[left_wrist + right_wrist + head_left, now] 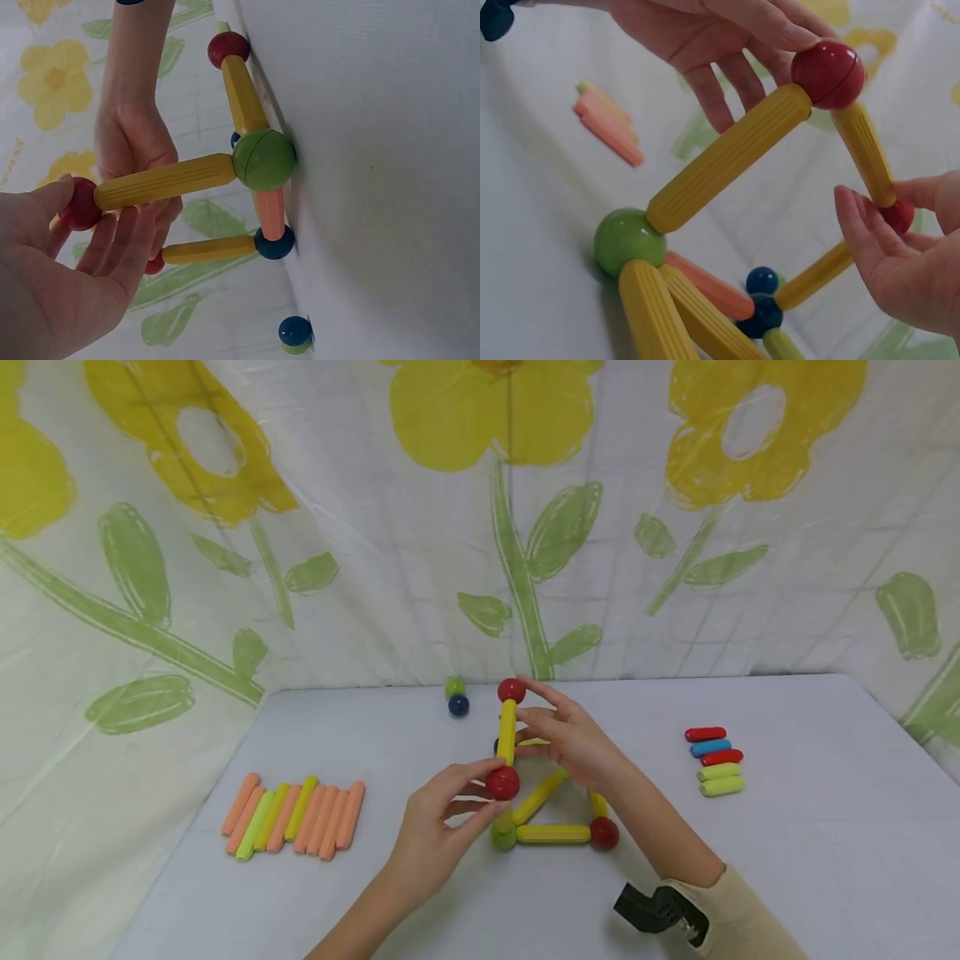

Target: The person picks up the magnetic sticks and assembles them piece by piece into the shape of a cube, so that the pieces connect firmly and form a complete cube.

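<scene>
My left hand (442,827) pinches the near red ball (502,783) between thumb and fingers. This ball tops an upright yellow rod (165,181) that rises from a green ball (264,160) on the table. My right hand (573,739) holds the far red ball (898,216), and a slanting yellow rod (799,276) runs from it down to a dark blue ball (760,316). Another yellow rod (507,732) bridges the two red balls. At the base, yellow rods (555,834), a salmon rod (709,285) and a third red ball (604,832) join the frame.
Salmon, yellow and lime rods (292,818) lie in a row on the white table (825,877) at left. Short red, blue and lime rods (716,760) are at right. Loose green (454,687) and dark blue (459,705) balls sit at the back, before a flowered curtain (337,635).
</scene>
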The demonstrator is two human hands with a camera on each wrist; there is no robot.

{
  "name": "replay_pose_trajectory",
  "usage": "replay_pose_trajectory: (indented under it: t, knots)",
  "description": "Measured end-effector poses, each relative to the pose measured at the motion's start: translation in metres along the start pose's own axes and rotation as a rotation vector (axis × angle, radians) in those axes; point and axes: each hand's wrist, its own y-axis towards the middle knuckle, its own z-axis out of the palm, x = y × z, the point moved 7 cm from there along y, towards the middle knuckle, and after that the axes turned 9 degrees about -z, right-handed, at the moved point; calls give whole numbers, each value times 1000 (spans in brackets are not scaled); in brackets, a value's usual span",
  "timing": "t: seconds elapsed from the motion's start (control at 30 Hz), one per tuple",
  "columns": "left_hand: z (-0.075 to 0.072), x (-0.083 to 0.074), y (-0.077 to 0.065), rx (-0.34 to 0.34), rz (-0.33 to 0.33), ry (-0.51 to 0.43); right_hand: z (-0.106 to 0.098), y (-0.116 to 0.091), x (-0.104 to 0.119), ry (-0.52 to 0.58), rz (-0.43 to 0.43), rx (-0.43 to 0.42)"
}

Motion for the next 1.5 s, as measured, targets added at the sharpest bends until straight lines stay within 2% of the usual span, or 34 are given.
replay_pose_trajectory:
  t: [0.23, 0.57, 0.83, 0.93, 1.03, 1.13, 1.23, 1.37, 1.5]
  knots:
    - [0, 0, 0, 10, 4, -6, -3, 0, 2, -30, -7, 17]
    - [3, 4, 0, 28, -25, 3, -24, -2, 9, -171, -43, 21]
    - [3, 4, 0, 20, -25, -7, -61, -15, 32, -351, -118, 26]
    - [2, 5, -1, 16, -32, -8, -82, -24, 47, -466, -171, 20]
    - [1, 6, -1, 18, -38, -6, -110, -36, 58, -633, -203, -25]
    - [0, 7, -1, 17, -47, -3, -143, -46, 58, -808, -167, -84]
    - [-1, 7, -1, 14, -67, -1, -176, -55, 48, -926, -82, -119]
    - [-1, 7, -1, 17, -66, -10, -211, -65, 30, -999, 29, -133]
    - [0, 7, 0, 22, -62, -16, -229, -68, 11, -1022, 128, -109]
